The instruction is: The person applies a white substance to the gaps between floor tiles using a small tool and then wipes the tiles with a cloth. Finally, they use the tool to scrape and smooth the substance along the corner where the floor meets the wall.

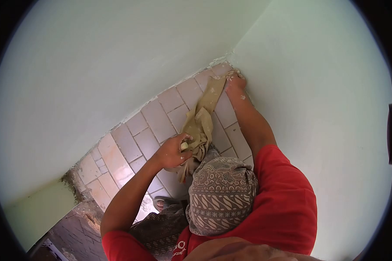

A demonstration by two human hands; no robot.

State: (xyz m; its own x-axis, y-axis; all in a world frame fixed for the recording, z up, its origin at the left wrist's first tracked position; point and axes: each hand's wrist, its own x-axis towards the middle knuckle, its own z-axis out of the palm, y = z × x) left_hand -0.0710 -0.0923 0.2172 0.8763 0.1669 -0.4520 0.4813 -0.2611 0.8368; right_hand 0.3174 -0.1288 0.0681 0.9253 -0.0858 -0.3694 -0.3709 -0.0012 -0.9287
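Note:
A long olive-tan cloth [202, 117], spotted with white, stretches between my two hands over the tiled floor. My left hand [174, 152] is closed around its bunched lower part, and a small pale piece of something shows by the thumb. Folds of the cloth hang below that hand. Up in the corner, where the two walls meet the floor, my right hand [236, 81] is closed on the cloth's far end, close to the right wall. White specks mark both hands and the right forearm.
Pale walls [117, 56] rise on the left and right [326, 108]. Pinkish floor tiles [159, 117] run along a rough wall edge. My bent knee in patterned fabric [222, 195] fills the lower middle. A sandalled foot [161, 203] is beside it. Broken plaster [76, 187] marks the wall end at lower left.

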